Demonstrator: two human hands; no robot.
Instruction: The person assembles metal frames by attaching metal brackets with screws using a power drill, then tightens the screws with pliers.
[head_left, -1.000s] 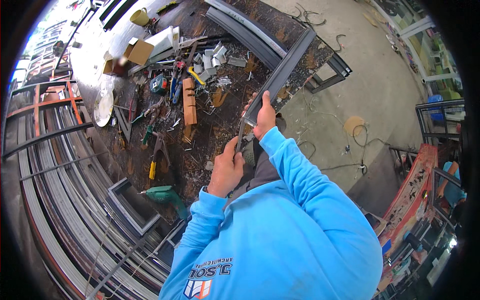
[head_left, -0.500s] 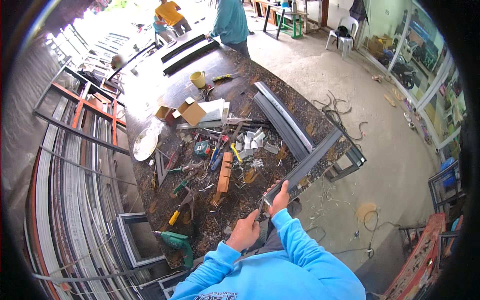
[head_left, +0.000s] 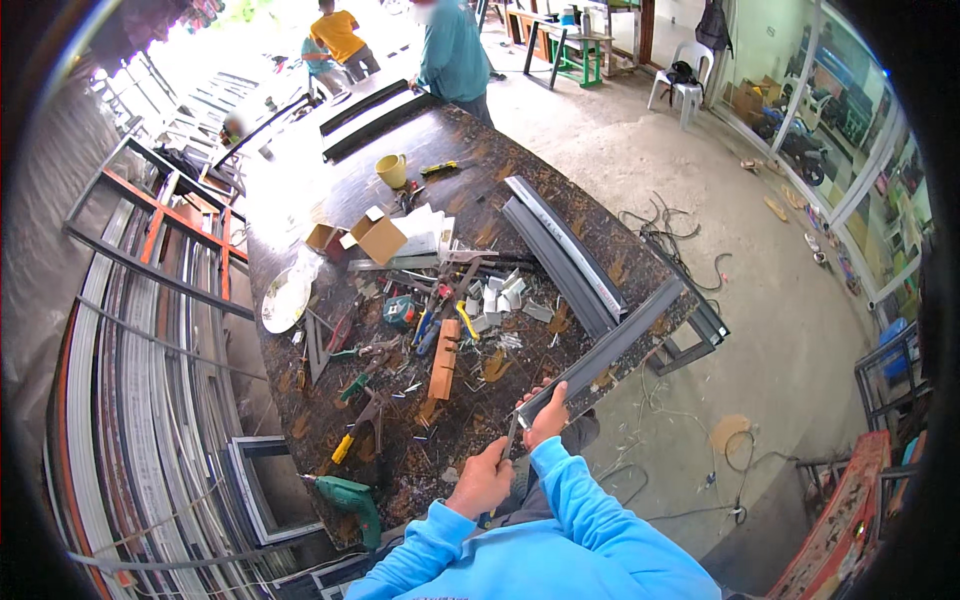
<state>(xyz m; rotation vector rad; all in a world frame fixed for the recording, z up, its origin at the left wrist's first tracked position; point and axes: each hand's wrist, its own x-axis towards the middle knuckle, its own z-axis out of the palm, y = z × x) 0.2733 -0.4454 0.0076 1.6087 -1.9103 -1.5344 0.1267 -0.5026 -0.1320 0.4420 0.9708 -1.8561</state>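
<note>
My right hand (head_left: 546, 414) is closed round the near end of a dark grey metal profile (head_left: 625, 340), which slants away to the right over the table's corner. Closed too, my left hand (head_left: 482, 480) holds a thin, flat, file-like tool (head_left: 511, 436). Its blade points up to the cut end of the profile; whether they touch I cannot tell. Part of a handle shows below the left fist. Beyond the profile lie two more long profiles (head_left: 565, 262). A notched wooden block (head_left: 444, 366) rests left of my hands.
Pliers, clamps and small silver brackets (head_left: 497, 297) clutter the dark table (head_left: 400, 470). A green drill (head_left: 345, 500) lies at its near left edge. Farther off are an open cardboard box (head_left: 376, 238) and a yellow mug (head_left: 391, 170). A person (head_left: 452, 50) stands at the far end.
My left hand has drawn slightly down and left from the profile's end, showing more of the flat tool. My right hand keeps its hold. The whole view has shifted a little.
</note>
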